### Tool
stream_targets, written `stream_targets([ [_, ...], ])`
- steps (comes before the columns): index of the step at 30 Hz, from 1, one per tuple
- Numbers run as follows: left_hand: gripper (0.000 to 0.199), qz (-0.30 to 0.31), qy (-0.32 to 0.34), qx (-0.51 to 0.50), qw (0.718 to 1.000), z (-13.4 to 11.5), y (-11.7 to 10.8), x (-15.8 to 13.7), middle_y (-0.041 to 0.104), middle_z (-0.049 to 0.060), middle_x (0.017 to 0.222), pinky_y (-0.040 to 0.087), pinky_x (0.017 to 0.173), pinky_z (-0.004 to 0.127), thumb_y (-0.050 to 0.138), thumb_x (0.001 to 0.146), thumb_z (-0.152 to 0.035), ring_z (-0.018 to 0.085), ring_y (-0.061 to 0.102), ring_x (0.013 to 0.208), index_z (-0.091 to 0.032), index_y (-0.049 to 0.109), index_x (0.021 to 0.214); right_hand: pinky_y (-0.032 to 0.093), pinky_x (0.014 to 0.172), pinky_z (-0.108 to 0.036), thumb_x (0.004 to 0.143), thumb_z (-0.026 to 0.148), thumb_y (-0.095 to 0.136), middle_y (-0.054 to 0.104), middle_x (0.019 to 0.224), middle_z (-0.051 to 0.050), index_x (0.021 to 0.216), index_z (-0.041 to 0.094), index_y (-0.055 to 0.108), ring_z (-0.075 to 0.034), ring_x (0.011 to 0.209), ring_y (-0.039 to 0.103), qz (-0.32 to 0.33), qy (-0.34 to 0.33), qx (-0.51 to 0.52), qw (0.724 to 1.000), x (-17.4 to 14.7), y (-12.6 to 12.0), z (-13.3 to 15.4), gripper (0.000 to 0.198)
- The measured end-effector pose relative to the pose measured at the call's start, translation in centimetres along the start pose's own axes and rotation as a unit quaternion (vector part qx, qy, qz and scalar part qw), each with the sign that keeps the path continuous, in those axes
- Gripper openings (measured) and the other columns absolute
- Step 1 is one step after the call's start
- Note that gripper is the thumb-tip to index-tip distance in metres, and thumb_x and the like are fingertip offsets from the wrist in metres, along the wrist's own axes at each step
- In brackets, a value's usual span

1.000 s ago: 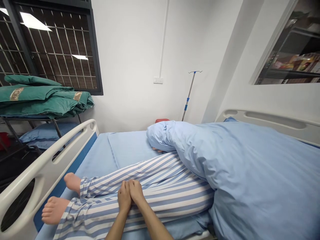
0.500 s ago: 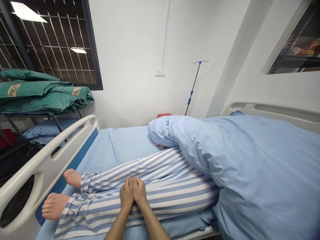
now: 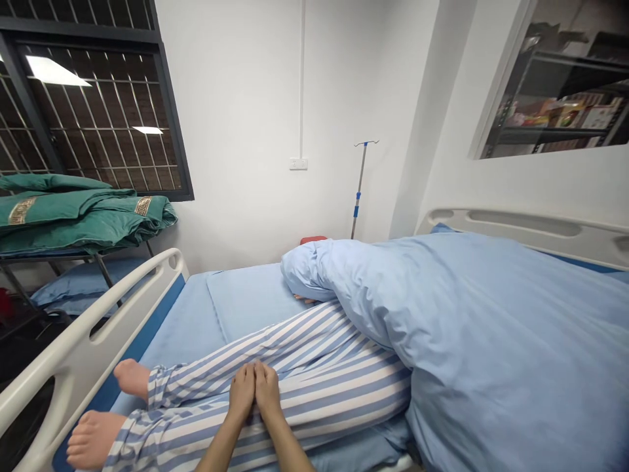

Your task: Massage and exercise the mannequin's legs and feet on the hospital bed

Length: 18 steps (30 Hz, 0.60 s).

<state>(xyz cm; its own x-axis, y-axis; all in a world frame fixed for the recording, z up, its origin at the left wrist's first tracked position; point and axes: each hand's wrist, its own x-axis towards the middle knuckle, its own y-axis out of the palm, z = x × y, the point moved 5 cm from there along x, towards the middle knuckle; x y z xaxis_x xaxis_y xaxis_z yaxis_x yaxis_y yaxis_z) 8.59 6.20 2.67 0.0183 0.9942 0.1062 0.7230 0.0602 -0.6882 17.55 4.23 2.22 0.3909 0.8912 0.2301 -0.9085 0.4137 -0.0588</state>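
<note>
My left hand (image 3: 242,392) and my right hand (image 3: 266,388) are side by side, touching, backs upward and fingers curled down. Nothing shows sticking out of them; the palms are hidden. Both appear over the near leg of blue-and-white striped trousers (image 3: 344,393); I cannot tell whether they rest on the cloth. The trousers are on a manikin-like figure lying on the bed, its bare feet (image 3: 95,438) at the left. A light blue quilt (image 3: 442,321) covers the figure's upper part, folded back at the thighs. A few fingertips (image 3: 303,299) peek out under the quilt's far edge.
A cream footboard (image 3: 122,292) rises at the left, a headboard (image 3: 531,223) at the right. Behind the bed stand an IV pole (image 3: 360,180) and something red (image 3: 313,239). Green folded bedding (image 3: 83,216) lies on a rack below the barred window.
The view has tilted up and turned slightly right, so the scene sits lower and further left. My hands stay together over the leg, their fingers slightly less tightly curled.
</note>
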Motion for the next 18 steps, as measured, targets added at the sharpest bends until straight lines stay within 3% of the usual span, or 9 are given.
stream_targets([
  [5,0.036,0.005,-0.021,-0.052,0.998,-0.8,-0.3,0.4,0.061,0.002,0.065,0.041,0.061,0.025,0.027,0.086,-0.032,0.015,0.057,0.063,-0.019,0.052,0.064,0.033,0.048,-0.023,0.082,0.049,0.036,0.052,0.05,0.0,0.053,0.018,0.049,-0.013,0.049,0.044,-0.006,0.015,0.055,0.998,0.4,-0.2,-0.5,0.045],
  [9,0.028,-0.035,0.01,0.048,0.998,-0.3,0.6,-0.7,0.064,0.005,0.08,0.041,0.068,0.026,0.032,0.084,-0.022,0.017,0.058,0.078,-0.019,0.059,0.075,0.033,0.05,-0.023,0.082,0.044,0.039,0.053,0.052,0.0,0.052,0.019,0.047,-0.013,0.052,0.046,-0.003,0.01,0.024,1.0,0.0,-0.3,0.0,0.04],
  [13,0.031,-0.053,0.061,0.19,0.978,-0.2,1.4,-1.7,0.063,0.007,0.095,0.04,0.075,0.027,0.033,0.082,-0.013,0.019,0.056,0.091,-0.02,0.061,0.094,0.032,0.051,-0.023,0.084,0.039,0.037,0.052,0.052,0.0,0.052,0.019,0.046,-0.013,0.052,0.045,0.0,0.008,-0.01,1.0,-0.3,-0.5,0.6,0.039],
  [18,0.03,-0.049,0.072,0.244,0.966,-0.6,1.1,-1.9,0.063,0.007,0.091,0.04,0.072,0.026,0.033,0.084,-0.014,0.018,0.057,0.085,-0.02,0.06,0.096,0.031,0.05,-0.023,0.084,0.038,0.036,0.052,0.052,0.0,0.053,0.019,0.045,-0.012,0.053,0.044,0.013,0.004,-0.029,0.999,-0.5,-0.3,0.4,0.038],
])
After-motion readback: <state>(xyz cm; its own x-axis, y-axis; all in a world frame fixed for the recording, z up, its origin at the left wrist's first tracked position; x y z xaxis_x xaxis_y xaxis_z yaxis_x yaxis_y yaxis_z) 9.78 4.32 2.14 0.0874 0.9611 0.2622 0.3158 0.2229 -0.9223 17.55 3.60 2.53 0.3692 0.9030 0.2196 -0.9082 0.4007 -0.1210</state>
